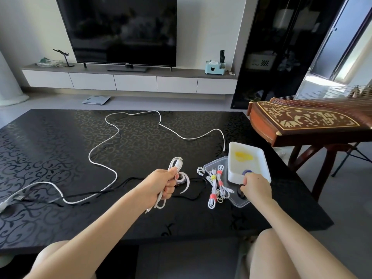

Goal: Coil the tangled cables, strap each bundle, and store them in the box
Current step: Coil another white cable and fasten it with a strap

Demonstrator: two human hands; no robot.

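Left hand (pixel 168 185) grips a coil (pixel 177 163), not strapped; right hand (pixel 256 186) pinches a strap (pixel 246 172); bundles (pixel 216 186) between them are done; one cable (pixel 90 157) lies loose.

Your desk (pixel 60 148) is glossy black and smooth, with a scroll pattern in the finish. The loose cable (pixel 112 137) and the coiled cable (pixel 177 164) carry smooth white plastic sheathing. The box (pixel 251 168) is milky, semi-matt plastic; the lid (pixel 217 163) beneath it is clear plastic. The zither (pixel 302 123) shows glossy lacquered wood.
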